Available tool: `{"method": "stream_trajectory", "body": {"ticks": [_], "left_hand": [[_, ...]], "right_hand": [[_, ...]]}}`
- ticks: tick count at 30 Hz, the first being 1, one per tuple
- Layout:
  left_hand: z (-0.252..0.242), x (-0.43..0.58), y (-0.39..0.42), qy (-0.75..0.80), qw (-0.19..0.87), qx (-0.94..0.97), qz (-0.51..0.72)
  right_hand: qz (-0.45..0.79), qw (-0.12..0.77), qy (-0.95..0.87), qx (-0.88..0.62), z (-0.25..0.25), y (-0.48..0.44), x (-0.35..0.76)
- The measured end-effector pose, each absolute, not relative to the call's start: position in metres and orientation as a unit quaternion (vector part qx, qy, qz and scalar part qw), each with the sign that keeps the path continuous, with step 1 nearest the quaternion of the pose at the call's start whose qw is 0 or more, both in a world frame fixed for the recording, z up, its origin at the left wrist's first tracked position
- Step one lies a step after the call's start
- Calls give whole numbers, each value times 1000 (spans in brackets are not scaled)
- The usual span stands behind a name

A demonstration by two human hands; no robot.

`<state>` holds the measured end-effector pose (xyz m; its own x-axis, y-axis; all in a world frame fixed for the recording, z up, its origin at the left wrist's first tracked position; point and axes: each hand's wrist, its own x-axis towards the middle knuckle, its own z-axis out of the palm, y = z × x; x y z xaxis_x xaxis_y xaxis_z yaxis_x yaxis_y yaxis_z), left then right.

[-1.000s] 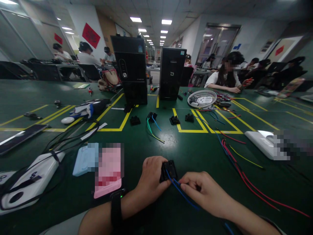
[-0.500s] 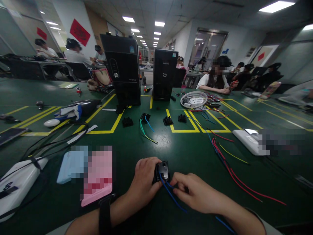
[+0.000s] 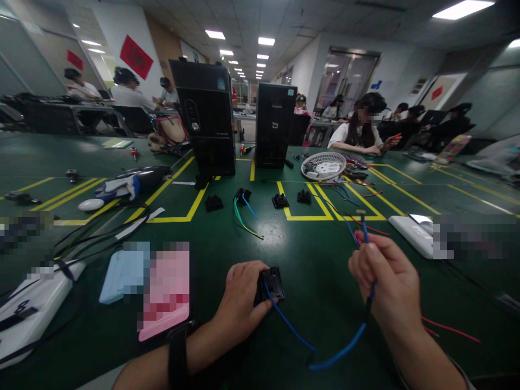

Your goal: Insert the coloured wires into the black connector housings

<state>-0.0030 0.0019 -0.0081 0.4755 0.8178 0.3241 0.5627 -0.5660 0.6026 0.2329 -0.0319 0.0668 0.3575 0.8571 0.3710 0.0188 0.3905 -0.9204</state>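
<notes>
My left hand (image 3: 240, 298) grips a small black socket module (image 3: 271, 283) and holds it against the green table (image 3: 309, 254). A blue wire (image 3: 292, 328) runs out of the module, loops low across the table and rises into my right hand (image 3: 387, 276). That hand is raised to the right of the module, with its fingers pinched on the wire's free end, whose bare tip sticks up above them. A black watch sits on my left wrist.
Red, blue and yellow loose wires (image 3: 365, 230) lie right of centre. Further black modules (image 3: 242, 195) sit near yellow floor-tape lines. Two black computer towers (image 3: 208, 116) stand at the back, next to a white fan grille (image 3: 324, 165). A pink case (image 3: 166, 295) and white devices lie left. People sit at neighbouring tables.
My right hand has left the module and lifted up and to the right, drawing the free end of the blue wire with it. The left hand stays on the module.
</notes>
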Motion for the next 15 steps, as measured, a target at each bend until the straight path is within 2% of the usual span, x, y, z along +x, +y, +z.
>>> {"method": "stream_trajectory", "body": {"ticks": [6,10,13,15], "left_hand": [[-9,-2,2,417,216,831,298],[-8,-1,2,421,214,827,306],[-7,-1,1,416,220,827,309],[-7,-2,1,412,224,827,311]], "right_hand": [[248,740,-456,-427,95,-26,260],[142,761,-465,-430,122,-28,276],[69,730,-488,-473,141,-23,284],[50,679,-520,-516,150,-14,289]]}}
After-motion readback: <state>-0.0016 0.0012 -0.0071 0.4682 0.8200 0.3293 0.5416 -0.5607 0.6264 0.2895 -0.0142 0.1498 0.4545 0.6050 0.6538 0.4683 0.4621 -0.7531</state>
